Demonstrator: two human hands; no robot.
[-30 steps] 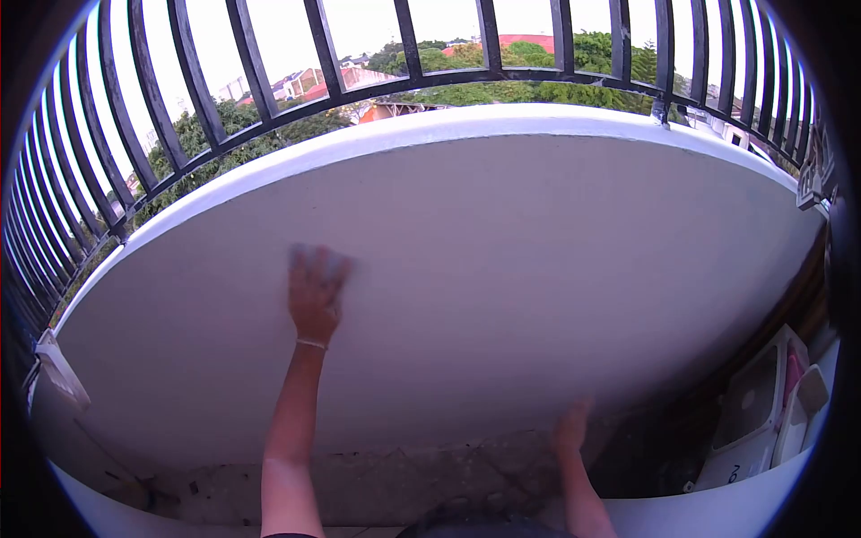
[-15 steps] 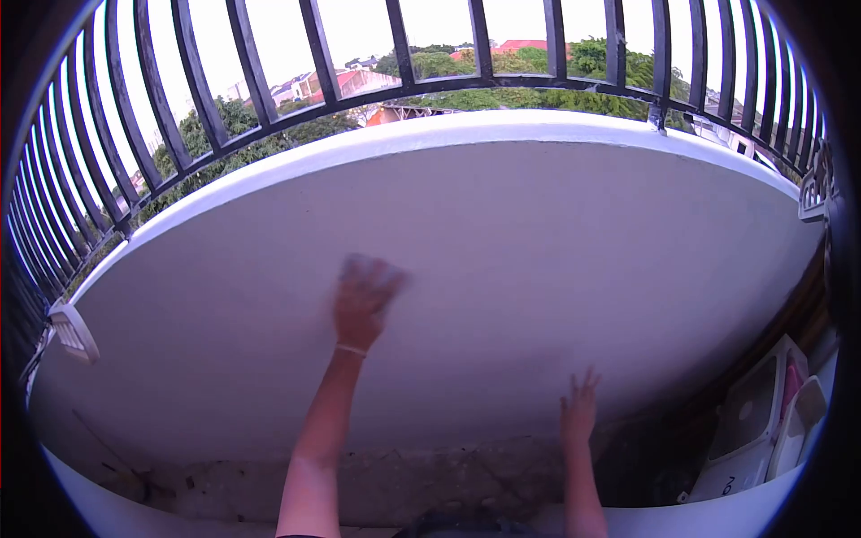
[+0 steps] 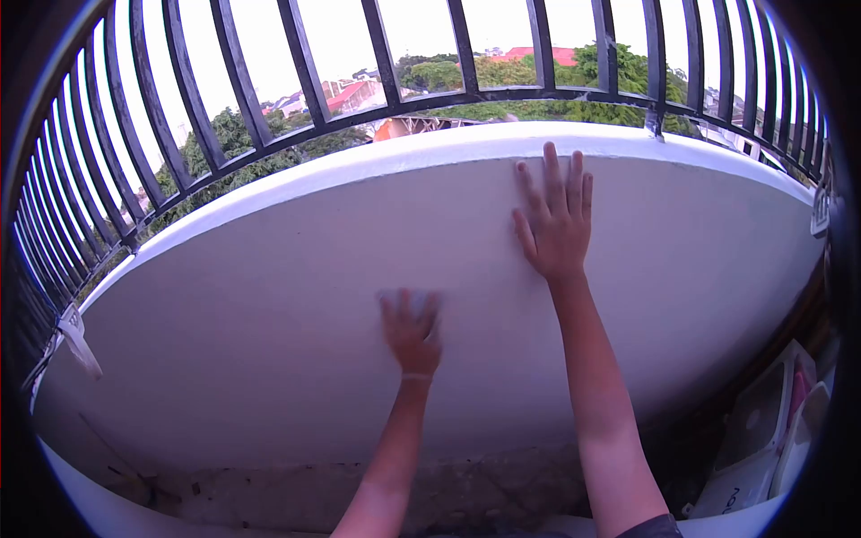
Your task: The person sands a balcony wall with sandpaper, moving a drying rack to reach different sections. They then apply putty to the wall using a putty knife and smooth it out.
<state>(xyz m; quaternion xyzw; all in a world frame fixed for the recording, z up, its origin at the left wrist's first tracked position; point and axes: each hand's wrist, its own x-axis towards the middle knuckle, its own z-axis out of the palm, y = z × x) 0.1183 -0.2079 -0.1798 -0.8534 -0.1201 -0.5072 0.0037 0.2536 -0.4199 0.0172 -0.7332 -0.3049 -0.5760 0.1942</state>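
My right hand point(image 3: 560, 220) is raised near the top edge of the pale wall point(image 3: 296, 359), its fingers spread and pointing up, with nothing held. Lower and to the left, my left hand point(image 3: 413, 336) is in front of the same wall. Its fingers are apart and blurred by motion, and a thin light band circles the wrist. Whether either palm touches the wall I cannot tell.
Dark metal railing point(image 3: 379, 54) stands above the wall's white ledge point(image 3: 377, 160). Light plastic containers point(image 3: 758, 412) sit at the lower right. Rough ground point(image 3: 314, 489) runs along the wall's foot, and a white object point(image 3: 81, 342) hangs at the left.
My right hand has moved far up from low on the wall to near its top edge. My left hand has shifted right and slightly down. The view has shifted a little.
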